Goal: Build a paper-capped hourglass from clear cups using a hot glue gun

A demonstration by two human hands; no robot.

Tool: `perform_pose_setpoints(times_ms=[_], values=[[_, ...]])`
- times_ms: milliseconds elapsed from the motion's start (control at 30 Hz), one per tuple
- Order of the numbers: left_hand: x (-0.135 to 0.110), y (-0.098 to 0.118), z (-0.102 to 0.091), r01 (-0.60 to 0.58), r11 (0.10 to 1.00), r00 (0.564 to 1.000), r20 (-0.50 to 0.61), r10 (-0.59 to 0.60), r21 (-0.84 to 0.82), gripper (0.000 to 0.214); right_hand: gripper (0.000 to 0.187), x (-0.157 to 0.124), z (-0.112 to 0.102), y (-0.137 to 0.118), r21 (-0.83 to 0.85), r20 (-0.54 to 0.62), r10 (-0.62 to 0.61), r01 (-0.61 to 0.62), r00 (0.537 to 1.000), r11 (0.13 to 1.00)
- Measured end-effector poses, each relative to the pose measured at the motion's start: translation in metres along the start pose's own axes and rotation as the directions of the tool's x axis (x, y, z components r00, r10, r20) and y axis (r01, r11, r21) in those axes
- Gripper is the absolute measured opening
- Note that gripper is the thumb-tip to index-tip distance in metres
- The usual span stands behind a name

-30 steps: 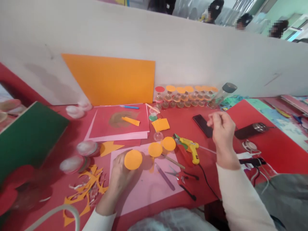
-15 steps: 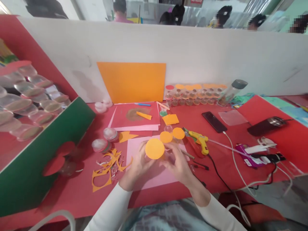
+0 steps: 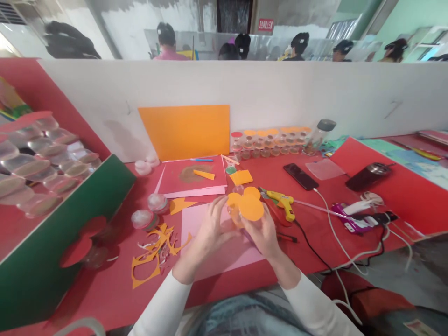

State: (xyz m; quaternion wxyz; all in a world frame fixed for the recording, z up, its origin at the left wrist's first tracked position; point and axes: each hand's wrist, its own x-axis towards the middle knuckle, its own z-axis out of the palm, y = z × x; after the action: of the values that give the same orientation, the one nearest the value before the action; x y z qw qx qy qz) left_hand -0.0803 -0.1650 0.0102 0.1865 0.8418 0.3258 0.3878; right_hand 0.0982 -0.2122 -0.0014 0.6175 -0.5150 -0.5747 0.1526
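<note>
Both my hands meet over a pink sheet [image 3: 224,254] at the middle of the red table. My left hand [image 3: 213,224] and my right hand [image 3: 263,233] are closed together on a small clear jar capped by an orange paper circle [image 3: 250,208]. The jar itself is mostly hidden by my fingers. Two more orange circles [image 3: 252,192] lie just behind it. A yellow glue gun [image 3: 282,201] rests to the right of my right hand.
Orange paper scraps [image 3: 154,254] lie at left beside small clear jars [image 3: 142,218]. An orange sheet [image 3: 185,130] leans on the white partition, next to a row of capped jars [image 3: 271,142]. A phone [image 3: 300,176], cables and a dark flask [image 3: 367,176] sit at right. A green board [image 3: 63,233] stands left.
My right hand came in from beside the phone to join my left hand on the orange circle. Both hands now hold the capped jar slightly further right.
</note>
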Motion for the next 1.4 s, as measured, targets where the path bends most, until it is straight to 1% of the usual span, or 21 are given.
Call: perform_pose_setpoints(times_ms=[33,100,200,267,367,433,567,667,800,900,967,1067,1167,1267,1333,1400], values=[[0.002,-0.004,0.000,0.024,1.000,0.999,-0.027,-0.024,0.001,0.092,0.027,0.002,-0.004,0.003,0.007,-0.023,0.031,-0.030,0.999,1.000],[0.008,-0.012,0.003,0.108,0.994,0.991,-0.076,-0.108,0.000,0.096,0.025,0.005,-0.013,0.008,0.019,-0.077,0.071,-0.070,0.994,0.997],[0.015,-0.023,0.014,0.222,0.975,0.968,-0.118,-0.222,-0.020,0.098,0.026,0.009,-0.025,0.016,-0.030,-0.169,0.052,-0.058,0.984,0.998],[0.018,-0.029,0.025,0.261,0.964,0.955,-0.132,-0.265,-0.042,0.099,0.027,0.011,-0.033,0.020,-0.082,-0.205,0.044,-0.062,0.978,0.995],[0.019,-0.036,0.041,0.291,0.952,0.941,-0.149,-0.302,-0.093,0.098,0.028,0.015,-0.045,0.026,-0.131,-0.220,0.058,-0.089,0.974,0.987],[0.019,-0.039,0.050,0.309,0.941,0.928,-0.173,-0.331,-0.139,0.097,0.028,0.017,-0.052,0.030,-0.135,-0.214,0.073,-0.103,0.974,0.985],[0.017,-0.043,0.059,0.370,0.905,0.893,-0.188,-0.409,-0.209,0.098,0.031,0.024,-0.060,0.038,-0.125,-0.198,0.114,-0.140,0.974,0.982],[0.015,-0.046,0.063,0.366,0.902,0.896,-0.175,-0.407,-0.229,0.092,0.034,0.029,-0.061,0.041,-0.141,-0.198,0.136,-0.165,0.971,0.976],[0.014,-0.049,0.068,0.372,0.912,0.896,-0.189,-0.401,-0.174,0.080,0.035,0.035,-0.058,0.039,-0.131,-0.176,0.154,-0.178,0.972,0.975],[0.016,-0.048,0.065,0.363,0.925,0.906,-0.189,-0.378,-0.111,0.062,0.035,0.042,-0.056,0.038,-0.129,-0.137,0.172,-0.189,0.976,0.973],[0.019,-0.044,0.059,0.362,0.929,0.916,-0.160,-0.369,-0.070,0.048,0.035,0.049,-0.056,0.039,-0.132,-0.120,0.187,-0.203,0.975,0.970],[0.022,-0.036,0.049,0.370,0.929,0.923,-0.111,-0.369,-0.016,0.034,0.039,0.070,-0.058,0.045,-0.128,-0.114,0.200,-0.214,0.973,0.968],[0.023,-0.031,0.044,0.364,0.930,0.928,-0.101,-0.358,0.044,0.039,0.042,0.100,-0.066,0.057,-0.144,-0.141,0.198,-0.218,0.970,0.965],[0.021,-0.031,0.045,0.335,0.939,0.942,-0.052,-0.332,0.073,0.049,0.043,0.136,-0.082,0.075,-0.177,-0.214,0.207,-0.247,0.955,0.953],[0.020,-0.031,0.048,0.317,0.945,0.948,-0.036,-0.315,0.083,0.049,0.040,0.162,-0.097,0.090,-0.210,-0.288,0.218,-0.284,0.932,0.936],[0.021,-0.030,0.050,0.292,0.952,0.956,-0.036,-0.290,0.097,0.044,0.036,0.186,-0.113,0.108,-0.247,-0.359,0.233,-0.332,0.904,0.910]])
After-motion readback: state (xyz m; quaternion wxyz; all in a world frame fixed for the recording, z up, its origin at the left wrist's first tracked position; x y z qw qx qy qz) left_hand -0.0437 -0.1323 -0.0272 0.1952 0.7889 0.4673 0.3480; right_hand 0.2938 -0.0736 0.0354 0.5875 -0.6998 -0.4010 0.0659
